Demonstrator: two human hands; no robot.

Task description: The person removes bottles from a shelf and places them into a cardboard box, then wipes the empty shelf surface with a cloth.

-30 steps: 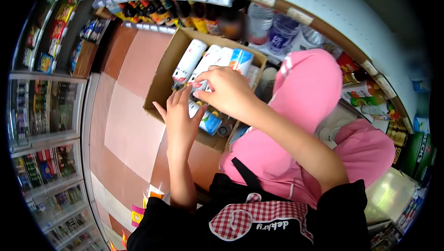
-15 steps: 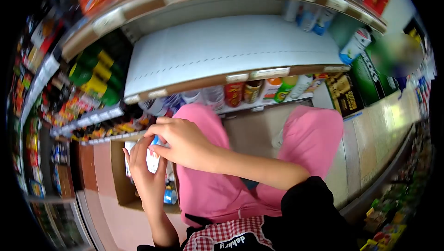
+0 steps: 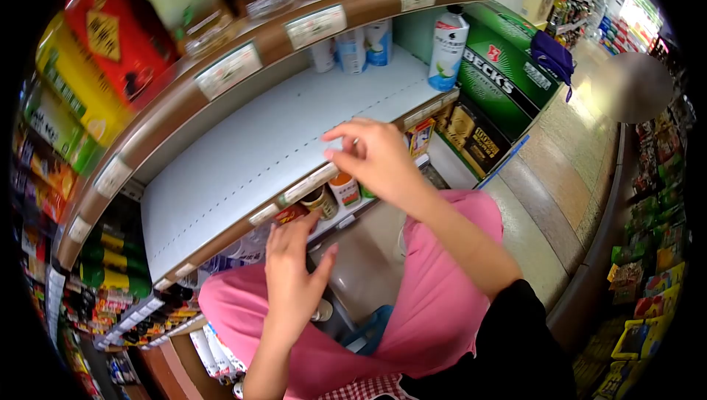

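The white-and-blue bottle (image 3: 446,50) stands upright at the shelf's (image 3: 243,153) front right corner, beyond and rightward of the right hand's (image 3: 379,160) parted, empty fingers. The left hand (image 3: 291,271), also open and empty, is farther away.

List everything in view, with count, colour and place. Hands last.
Shelf board: one, white, centre
Bottle: one, white, blue and green, board's right end
Containers: three visible, white and blue, board's back
Upper-shelf bottles: several, red, yellow and others, above
Price labels: several, white, shelf edges
Banded bottles: several, green and yellow, left
Lower-shelf goods: several, mixed colours, under the board
Beck's carton: one, green, right of the board
Pouch: one, purple, at the carton's corner
Cardboard box: one, brown, lower left
Rack goods: many, mixed colours, far right
Legs: two, pink trousers, below
Left hand: one, bare, by the board's front edge
Right hand: one, bare, over the board
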